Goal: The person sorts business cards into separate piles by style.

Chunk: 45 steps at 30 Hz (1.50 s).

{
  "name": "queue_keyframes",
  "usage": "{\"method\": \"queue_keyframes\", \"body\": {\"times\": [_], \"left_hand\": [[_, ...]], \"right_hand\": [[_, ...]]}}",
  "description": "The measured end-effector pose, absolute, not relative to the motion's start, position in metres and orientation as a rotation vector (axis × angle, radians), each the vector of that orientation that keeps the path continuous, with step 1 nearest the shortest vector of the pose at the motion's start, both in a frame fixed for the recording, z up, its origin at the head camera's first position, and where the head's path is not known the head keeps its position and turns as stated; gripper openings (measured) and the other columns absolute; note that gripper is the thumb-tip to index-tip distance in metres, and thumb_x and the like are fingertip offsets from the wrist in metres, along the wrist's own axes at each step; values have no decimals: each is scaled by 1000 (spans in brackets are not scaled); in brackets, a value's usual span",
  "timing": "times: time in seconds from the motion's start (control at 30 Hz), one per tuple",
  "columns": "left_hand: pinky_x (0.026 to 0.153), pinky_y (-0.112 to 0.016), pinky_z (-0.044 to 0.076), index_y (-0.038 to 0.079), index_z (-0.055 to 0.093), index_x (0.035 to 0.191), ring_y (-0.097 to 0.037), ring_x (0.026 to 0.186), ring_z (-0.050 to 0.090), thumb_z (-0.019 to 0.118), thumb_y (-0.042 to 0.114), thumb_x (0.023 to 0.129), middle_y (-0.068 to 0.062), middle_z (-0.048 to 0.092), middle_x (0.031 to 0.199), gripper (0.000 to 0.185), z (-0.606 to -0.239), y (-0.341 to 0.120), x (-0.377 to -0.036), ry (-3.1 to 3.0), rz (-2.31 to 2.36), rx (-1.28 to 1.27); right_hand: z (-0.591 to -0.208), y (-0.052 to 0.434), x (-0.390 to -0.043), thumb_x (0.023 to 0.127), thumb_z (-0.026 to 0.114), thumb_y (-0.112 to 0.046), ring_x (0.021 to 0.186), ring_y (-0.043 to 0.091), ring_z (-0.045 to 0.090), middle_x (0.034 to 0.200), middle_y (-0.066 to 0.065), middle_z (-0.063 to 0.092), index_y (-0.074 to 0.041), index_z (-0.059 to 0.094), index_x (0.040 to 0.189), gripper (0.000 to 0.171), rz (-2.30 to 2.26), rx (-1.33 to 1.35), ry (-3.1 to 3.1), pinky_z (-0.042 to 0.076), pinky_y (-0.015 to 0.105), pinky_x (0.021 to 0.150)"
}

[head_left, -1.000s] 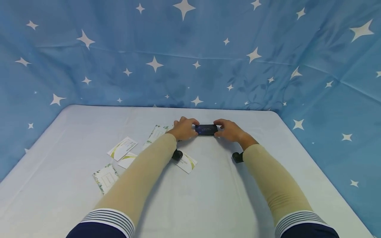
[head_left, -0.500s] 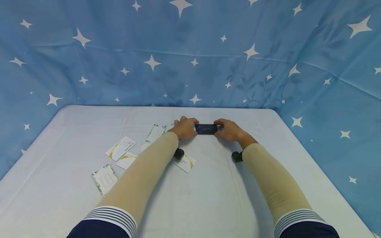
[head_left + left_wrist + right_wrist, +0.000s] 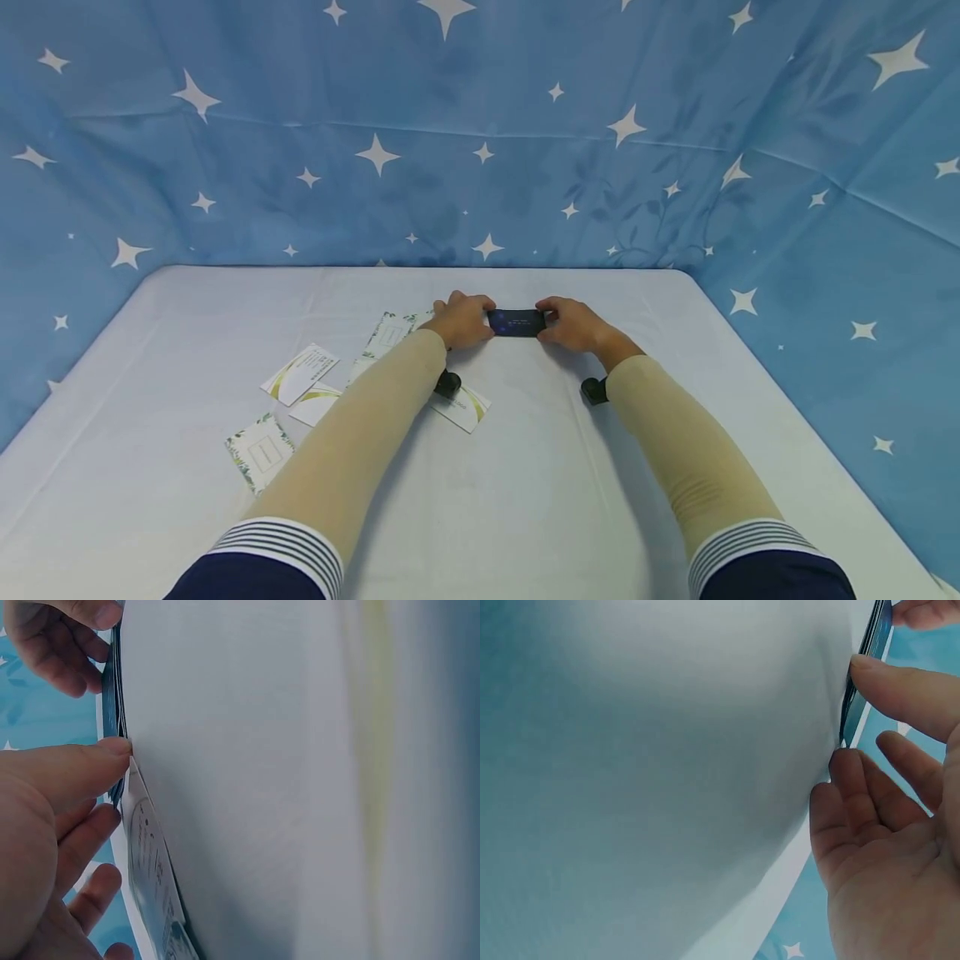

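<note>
Two hands meet at the far middle of the white table (image 3: 570,500): the left hand (image 3: 459,322) and right hand (image 3: 573,325) each pinch one end of a thin stack of dark cards (image 3: 517,322), apparently squaring its edges. Pale business cards (image 3: 300,374) lie scattered just left.
</note>
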<state>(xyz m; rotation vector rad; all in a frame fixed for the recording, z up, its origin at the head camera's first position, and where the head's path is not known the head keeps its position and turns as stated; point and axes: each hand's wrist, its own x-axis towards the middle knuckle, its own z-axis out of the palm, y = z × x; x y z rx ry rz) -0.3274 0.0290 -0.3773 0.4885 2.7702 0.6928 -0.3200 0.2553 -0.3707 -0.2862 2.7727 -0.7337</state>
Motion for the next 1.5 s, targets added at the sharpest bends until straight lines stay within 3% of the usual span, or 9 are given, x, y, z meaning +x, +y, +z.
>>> {"method": "queue_keyframes", "body": {"times": [0.67, 1.13, 1.5], "left_hand": [[103, -49, 23, 16, 53, 146, -26, 126, 40, 74, 24, 92, -4, 57, 138, 58, -374, 34, -327, 2771, 723, 442], [100, -50, 23, 16, 55, 143, -26, 123, 40, 75, 26, 91, -4, 60, 132, 57, -375, 36, -329, 2777, 696, 458], [98, -50, 24, 17, 57, 142, -25, 120, 40, 74, 30, 91, -3, 61, 130, 55, -377, 34, -333, 2787, 663, 468]], "right_hand": [[-371, 248, -324, 90, 70, -8, 127, 36, 50, 142, 21, 51, 0, 45, 147, 63, -766, -285, 2788, 40, 47, 103], [-368, 248, -328, 93, 68, -11, 133, 36, 43, 149, 18, 45, -4, 45, 149, 60, -701, -260, 2733, 31, 50, 111], [-368, 251, -328, 94, 70, -16, 133, 37, 43, 148, 17, 46, -5, 47, 147, 59, -705, -248, 2745, 32, 52, 110]]}}
